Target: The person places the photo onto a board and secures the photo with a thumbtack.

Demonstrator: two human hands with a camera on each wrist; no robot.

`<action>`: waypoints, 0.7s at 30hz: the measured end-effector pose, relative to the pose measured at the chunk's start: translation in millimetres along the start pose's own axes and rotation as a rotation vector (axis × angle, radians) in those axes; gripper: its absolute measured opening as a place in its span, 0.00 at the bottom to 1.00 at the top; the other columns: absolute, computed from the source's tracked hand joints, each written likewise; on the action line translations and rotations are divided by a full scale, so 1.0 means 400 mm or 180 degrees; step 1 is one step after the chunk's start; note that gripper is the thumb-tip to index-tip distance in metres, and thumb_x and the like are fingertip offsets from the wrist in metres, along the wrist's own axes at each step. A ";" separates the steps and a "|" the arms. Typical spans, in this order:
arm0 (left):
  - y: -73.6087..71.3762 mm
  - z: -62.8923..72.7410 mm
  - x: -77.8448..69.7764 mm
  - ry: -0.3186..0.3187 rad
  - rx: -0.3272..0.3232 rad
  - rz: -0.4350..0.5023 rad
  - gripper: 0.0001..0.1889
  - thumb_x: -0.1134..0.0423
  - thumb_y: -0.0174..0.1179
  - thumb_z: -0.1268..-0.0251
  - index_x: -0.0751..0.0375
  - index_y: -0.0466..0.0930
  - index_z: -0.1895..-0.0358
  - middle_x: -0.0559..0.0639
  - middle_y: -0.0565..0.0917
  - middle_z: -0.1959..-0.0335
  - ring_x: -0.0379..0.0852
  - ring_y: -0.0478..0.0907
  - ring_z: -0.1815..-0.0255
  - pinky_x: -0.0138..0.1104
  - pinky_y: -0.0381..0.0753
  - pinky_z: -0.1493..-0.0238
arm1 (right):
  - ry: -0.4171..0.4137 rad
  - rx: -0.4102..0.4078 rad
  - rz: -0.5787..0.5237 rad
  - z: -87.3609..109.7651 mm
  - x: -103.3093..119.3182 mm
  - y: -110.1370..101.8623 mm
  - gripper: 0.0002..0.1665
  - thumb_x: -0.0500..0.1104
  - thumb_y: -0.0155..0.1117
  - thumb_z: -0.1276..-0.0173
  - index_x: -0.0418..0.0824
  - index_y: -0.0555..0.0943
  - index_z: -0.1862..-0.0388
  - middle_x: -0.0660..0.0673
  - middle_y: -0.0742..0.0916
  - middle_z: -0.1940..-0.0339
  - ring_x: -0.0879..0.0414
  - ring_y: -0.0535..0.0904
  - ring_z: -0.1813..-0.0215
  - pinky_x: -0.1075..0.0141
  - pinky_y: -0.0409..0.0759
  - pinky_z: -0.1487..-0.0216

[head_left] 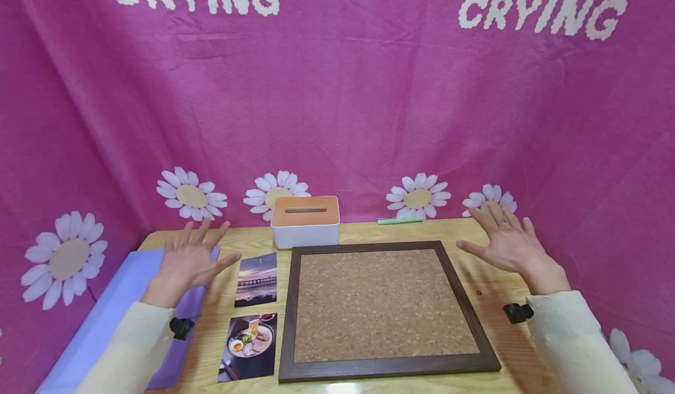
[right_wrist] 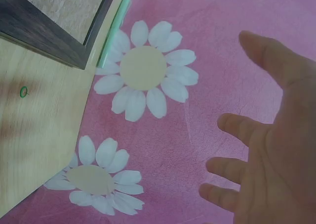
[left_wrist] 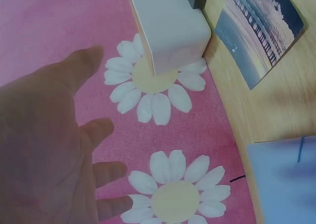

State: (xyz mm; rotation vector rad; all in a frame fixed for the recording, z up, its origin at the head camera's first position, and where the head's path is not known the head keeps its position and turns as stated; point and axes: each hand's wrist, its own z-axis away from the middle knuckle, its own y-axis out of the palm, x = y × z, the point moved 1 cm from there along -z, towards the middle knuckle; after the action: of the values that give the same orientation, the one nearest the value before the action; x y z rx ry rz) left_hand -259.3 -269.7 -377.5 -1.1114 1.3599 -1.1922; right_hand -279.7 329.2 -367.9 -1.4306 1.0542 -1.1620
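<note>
We see left hand spread flat, fingers splayed, holding nothing, above the desk's left edge | right hand likewise splayed and empty near the right edge | dark-framed square cork board lies mid-desk between them, untouched.

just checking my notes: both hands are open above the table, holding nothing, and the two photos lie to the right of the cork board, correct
Not quite. The two photos lie to the left of the cork board, not the right, as the head view shows. The rest holds: the left hand and right hand are both open above the table, holding nothing.
</note>
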 end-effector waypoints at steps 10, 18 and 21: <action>0.018 0.001 0.001 0.0165 -0.0013 0.0025 0.43 0.31 0.47 0.31 0.54 0.56 0.21 0.72 0.59 0.24 0.79 0.56 0.27 0.71 0.64 0.37 | -0.0243 -0.0064 0.0045 -0.011 -0.016 0.010 0.48 0.69 0.52 0.28 0.42 0.58 0.22 0.25 0.62 0.23 0.23 0.62 0.28 0.27 0.66 0.39; 0.031 -0.002 0.004 0.0191 0.0001 0.0236 0.42 0.34 0.49 0.29 0.55 0.55 0.21 0.71 0.63 0.26 0.78 0.61 0.29 0.69 0.68 0.39 | -0.0176 -0.0004 -0.0194 -0.015 -0.034 0.022 0.45 0.67 0.54 0.28 0.42 0.60 0.23 0.27 0.69 0.26 0.22 0.68 0.33 0.28 0.71 0.45; 0.039 -0.006 0.007 0.0230 -0.0010 0.0381 0.41 0.36 0.51 0.29 0.58 0.57 0.22 0.72 0.66 0.28 0.77 0.64 0.31 0.67 0.69 0.38 | -0.0195 -0.0038 -0.0313 -0.017 -0.042 0.030 0.43 0.65 0.56 0.28 0.40 0.63 0.25 0.26 0.73 0.30 0.24 0.72 0.35 0.30 0.73 0.46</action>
State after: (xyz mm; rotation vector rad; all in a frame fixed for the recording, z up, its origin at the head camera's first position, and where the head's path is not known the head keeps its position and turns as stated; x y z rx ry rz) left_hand -262.4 -270.8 -393.1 -0.9832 1.4632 -1.1527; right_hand -289.9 342.9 -381.8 -1.5323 0.9589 -1.1758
